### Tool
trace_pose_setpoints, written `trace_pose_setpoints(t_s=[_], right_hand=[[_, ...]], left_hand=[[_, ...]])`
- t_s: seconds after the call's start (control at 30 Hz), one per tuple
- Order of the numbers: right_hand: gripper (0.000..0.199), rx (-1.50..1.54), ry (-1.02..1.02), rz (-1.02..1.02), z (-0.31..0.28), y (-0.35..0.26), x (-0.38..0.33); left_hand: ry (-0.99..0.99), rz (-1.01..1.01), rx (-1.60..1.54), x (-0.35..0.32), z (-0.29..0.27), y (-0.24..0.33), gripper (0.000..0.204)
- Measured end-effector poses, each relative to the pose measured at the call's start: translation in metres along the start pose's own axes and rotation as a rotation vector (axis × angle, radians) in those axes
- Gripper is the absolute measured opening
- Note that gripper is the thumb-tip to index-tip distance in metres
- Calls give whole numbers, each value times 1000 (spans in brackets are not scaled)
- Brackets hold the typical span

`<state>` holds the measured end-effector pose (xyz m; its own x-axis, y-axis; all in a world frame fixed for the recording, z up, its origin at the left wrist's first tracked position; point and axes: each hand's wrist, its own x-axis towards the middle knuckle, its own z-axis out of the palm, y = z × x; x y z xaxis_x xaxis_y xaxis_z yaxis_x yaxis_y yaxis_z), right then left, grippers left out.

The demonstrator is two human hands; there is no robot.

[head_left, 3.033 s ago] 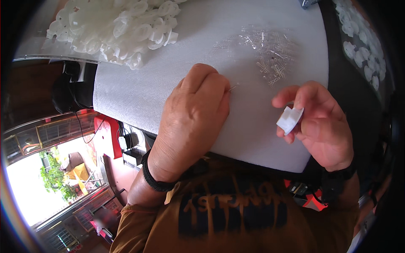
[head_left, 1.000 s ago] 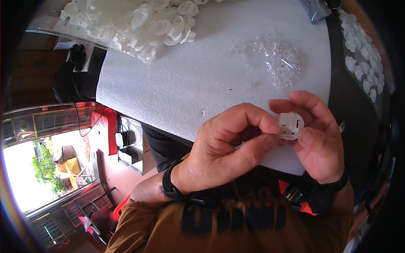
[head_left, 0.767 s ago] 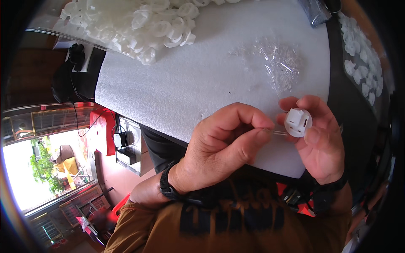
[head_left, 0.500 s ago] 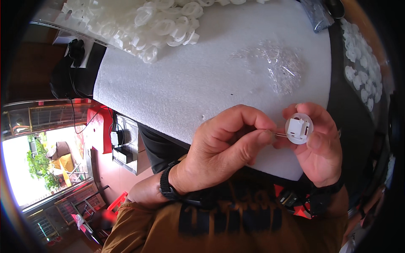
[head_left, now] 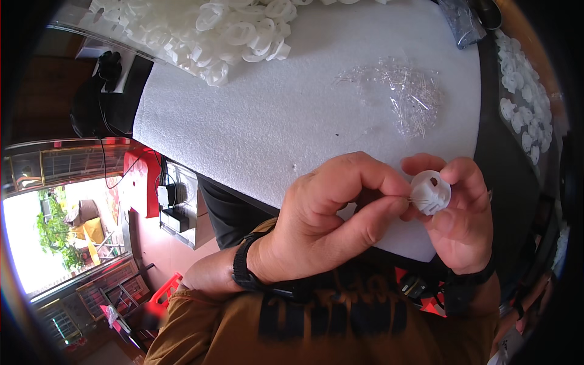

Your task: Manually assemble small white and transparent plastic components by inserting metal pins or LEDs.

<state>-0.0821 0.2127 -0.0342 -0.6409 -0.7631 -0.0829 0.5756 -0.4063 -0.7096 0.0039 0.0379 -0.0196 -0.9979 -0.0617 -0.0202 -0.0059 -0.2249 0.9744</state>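
My right hand (head_left: 461,228) holds a small round white plastic part (head_left: 435,193) upright between thumb and fingers. A dark hole and raised ribs show on its face. From the left, my left hand (head_left: 340,213) pinches thin wire leads (head_left: 417,200) of what looks like an LED, with the leads touching the part's left side. Fingertips hide how far they go in. Beyond both hands, a loose heap of clear, thin-legged LEDs (head_left: 417,103) lies on the white foam-covered table (head_left: 261,121).
A large pile of white plastic rings (head_left: 243,36) covers the far left of the table. White round parts (head_left: 524,118) lie in rows on a dark surface at the right. A plastic bag (head_left: 460,24) sits at the far right corner. A red stool (head_left: 141,182) stands left.
The round part has turned in my right hand, so its face is tilted differently. My left fingertips have moved slightly right, closer against it, and less of the leads shows.
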Motion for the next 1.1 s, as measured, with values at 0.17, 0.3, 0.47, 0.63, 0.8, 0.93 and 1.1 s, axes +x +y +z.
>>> trace_pose_setpoints(t_s=[0.17, 0.3, 0.47, 0.63, 0.8, 0.93, 1.1], right_hand=[[37, -41, -12, -27, 1, 1, -1], [33, -59, -54, -64, 0, 3, -1], [25, -40, -52, -61, 0, 0, -1], [22, -50, -30, -77, 0, 3, -2], [21, -52, -35, -67, 1, 2, -2], [20, -56, -41, -60, 0, 2, -2], [21, -42, -47, -45, 0, 1, -2]], left_hand=[[-30, 251, 231, 3, -5, -7, 13], [-39, 285, 335, 4, -5, -4, 15], [-7, 311, 341, 3, -4, -5, 15], [-38, 365, 402, 4, -5, -3, 14], [-10, 451, 377, 6, -2, -7, 16], [-7, 449, 378, 5, -2, -7, 16], [-17, 465, 394, 5, -3, -7, 17]])
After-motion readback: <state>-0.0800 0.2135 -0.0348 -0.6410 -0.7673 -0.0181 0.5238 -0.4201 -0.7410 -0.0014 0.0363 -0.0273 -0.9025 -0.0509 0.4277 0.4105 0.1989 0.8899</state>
